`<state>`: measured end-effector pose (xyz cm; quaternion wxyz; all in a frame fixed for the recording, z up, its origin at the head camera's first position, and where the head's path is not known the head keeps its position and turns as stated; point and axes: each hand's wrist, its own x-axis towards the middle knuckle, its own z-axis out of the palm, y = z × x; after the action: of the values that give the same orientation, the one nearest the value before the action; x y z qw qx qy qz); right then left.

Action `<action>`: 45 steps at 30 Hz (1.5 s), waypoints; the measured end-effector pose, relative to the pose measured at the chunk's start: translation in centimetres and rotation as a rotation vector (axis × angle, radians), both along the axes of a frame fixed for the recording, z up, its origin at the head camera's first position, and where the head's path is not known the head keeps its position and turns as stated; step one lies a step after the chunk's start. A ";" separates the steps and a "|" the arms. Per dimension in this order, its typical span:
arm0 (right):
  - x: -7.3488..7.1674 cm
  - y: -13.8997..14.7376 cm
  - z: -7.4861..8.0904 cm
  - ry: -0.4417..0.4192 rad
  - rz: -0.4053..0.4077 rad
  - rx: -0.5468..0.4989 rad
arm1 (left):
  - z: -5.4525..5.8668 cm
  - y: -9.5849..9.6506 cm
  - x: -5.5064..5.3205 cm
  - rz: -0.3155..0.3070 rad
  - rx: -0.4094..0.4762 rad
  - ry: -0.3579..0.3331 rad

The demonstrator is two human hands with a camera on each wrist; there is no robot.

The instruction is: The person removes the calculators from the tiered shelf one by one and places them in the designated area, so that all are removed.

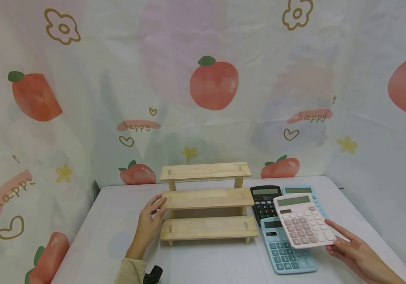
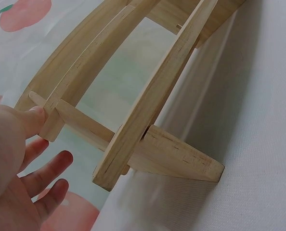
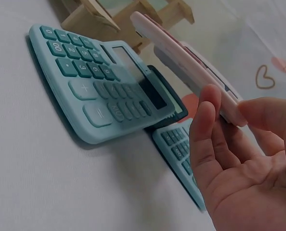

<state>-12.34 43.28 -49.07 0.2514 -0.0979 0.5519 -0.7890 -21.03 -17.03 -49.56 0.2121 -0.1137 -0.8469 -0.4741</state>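
A three-tier wooden shelf stands on the white table. My left hand pinches the left end of its middle board between thumb and forefinger; in the left wrist view the other fingers are spread below. A pale pink calculator, raised and tilted, is held at its lower right corner by my right hand. The right wrist view shows thumb and fingers gripping the edge of this calculator. Under it lies a blue calculator, partly covered.
Behind the pink calculator lie a black calculator and another light blue calculator, both partly hidden. A cloth backdrop printed with fruit and hearts rises behind the table. A black object shows beside the left sleeve.
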 end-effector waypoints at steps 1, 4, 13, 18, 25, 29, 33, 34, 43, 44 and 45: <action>0.1 0.2 0.0 -0.014 -0.012 0.009 | 0.0 0.0 0.0 0.001 0.001 -0.003; 0.3 0.6 -0.3 -0.033 -0.050 0.055 | -0.1 0.0 -0.1 0.002 0.000 -0.007; 0.7 2.4 -0.9 -0.074 -0.053 0.040 | 0.0 0.0 -0.1 -0.002 0.009 -0.033; 0.9 3.3 -1.5 -0.071 -0.094 0.024 | 0.1 0.0 0.0 -0.007 0.014 -0.049; 1.0 4.5 -2.3 -0.085 -0.150 0.076 | 0.1 0.0 -0.1 0.003 0.003 -0.016; 1.1 5.3 -2.7 -0.077 -0.087 -0.009 | 0.0 0.0 -0.1 0.003 -0.009 0.003; 1.2 6.0 -3.0 -0.099 -0.010 -0.125 | 0.1 0.0 -0.1 -0.006 0.002 -0.012; 1.2 6.2 -3.1 -0.101 0.000 -0.139 | 0.1 0.0 -0.1 -0.008 0.007 -0.019; 1.8 6.9 -2.7 -0.204 -0.150 0.082 | 0.0 -0.1 -0.1 -0.013 0.006 -0.023; 1.9 7.1 -2.7 -0.210 -0.147 0.089 | 0.0 -0.1 -0.1 -0.013 0.006 -0.024; 1.9 7.2 -2.8 -0.209 -0.123 0.075 | 0.0 -0.1 -0.1 -0.014 0.005 -0.023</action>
<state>-10.41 50.52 -51.83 0.2622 0.0283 0.5567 -0.7878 -21.11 -17.10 -49.56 0.1994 -0.1135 -0.8473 -0.4790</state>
